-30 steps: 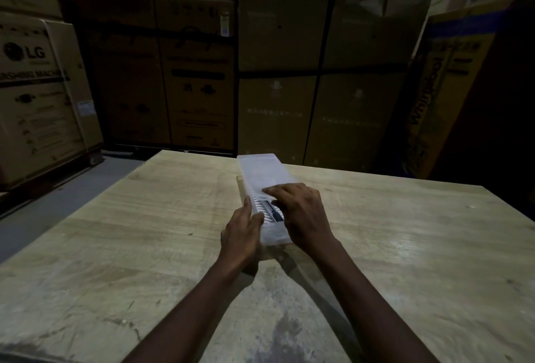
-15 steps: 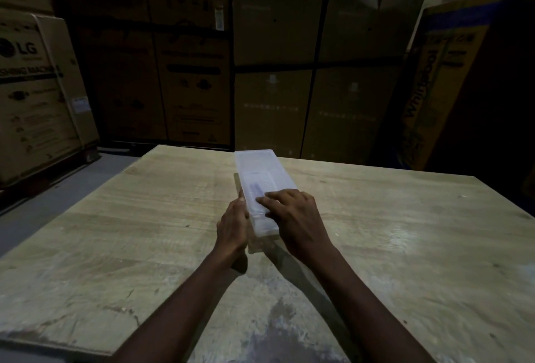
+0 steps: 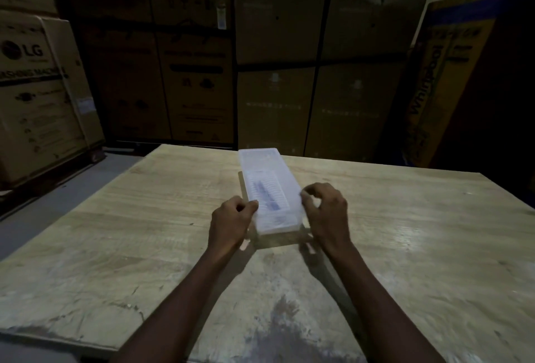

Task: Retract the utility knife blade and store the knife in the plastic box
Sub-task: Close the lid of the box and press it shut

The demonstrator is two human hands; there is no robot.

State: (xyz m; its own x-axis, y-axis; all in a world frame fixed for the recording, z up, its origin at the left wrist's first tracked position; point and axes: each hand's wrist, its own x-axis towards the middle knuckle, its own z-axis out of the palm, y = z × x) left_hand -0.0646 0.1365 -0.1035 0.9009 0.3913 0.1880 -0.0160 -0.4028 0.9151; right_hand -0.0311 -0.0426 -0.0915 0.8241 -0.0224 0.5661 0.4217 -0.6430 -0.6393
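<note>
A long translucent plastic box [image 3: 267, 165] lies on the wooden table [image 3: 405, 232], its lid down over it. Through the lid a dark bluish shape shows, the utility knife [image 3: 265, 193], lying lengthwise inside. My left hand [image 3: 231, 223] pinches the box's near left edge with thumb and fingers. My right hand [image 3: 327, 215] is curled at the near right edge, fingertips touching the lid's side. The blade itself cannot be made out through the plastic.
Large cardboard appliance cartons [image 3: 278, 58] stand stacked behind the table's far edge, with more cartons at the left [image 3: 37, 96] and a tall one at the right [image 3: 440, 73]. A grey floor strip [image 3: 58, 197] runs along the table's left side.
The lid has come down over the box. My right hand slid off the top of the lid to the right edge, and my left hand now pinches the left edge.
</note>
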